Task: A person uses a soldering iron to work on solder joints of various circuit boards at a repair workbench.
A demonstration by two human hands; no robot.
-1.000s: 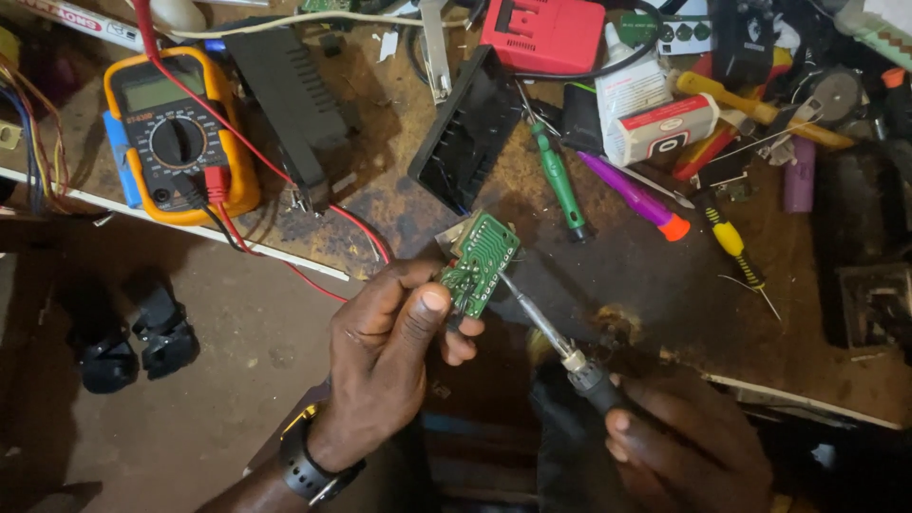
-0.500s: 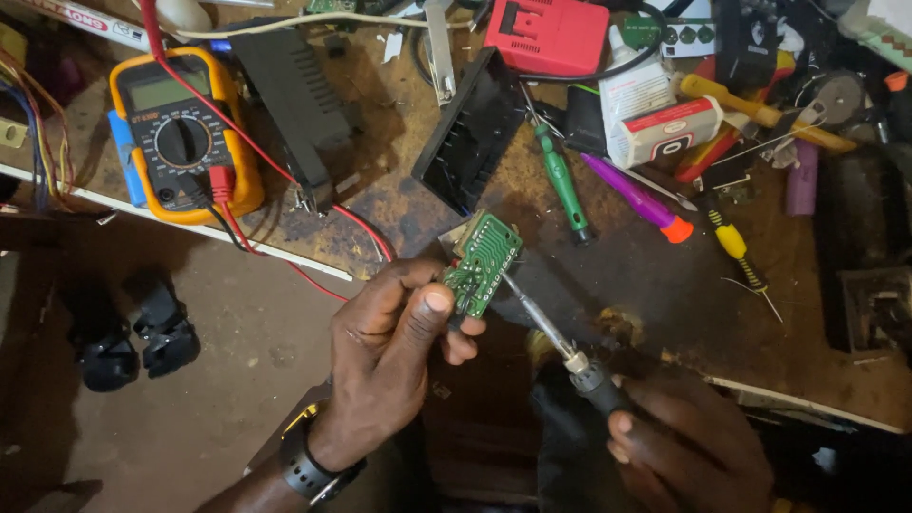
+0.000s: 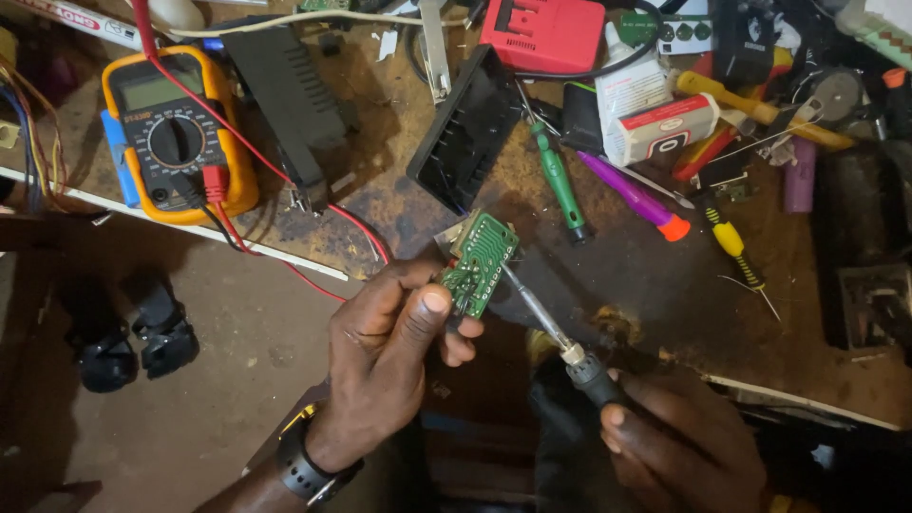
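Pinched between thumb and fingers of the left hand (image 3: 385,356): a small green circuit board (image 3: 480,263).
Right hand (image 3: 679,446) is closed around a soldering iron (image 3: 560,344), its tip touching the board's lower edge; beyond the grip lie a green screwdriver (image 3: 559,180) and a yellow multimeter (image 3: 176,142).

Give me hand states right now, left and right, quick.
Left hand: closed, fingers pinching the small green circuit board.
Right hand: closed around the soldering iron handle, tip at the board.
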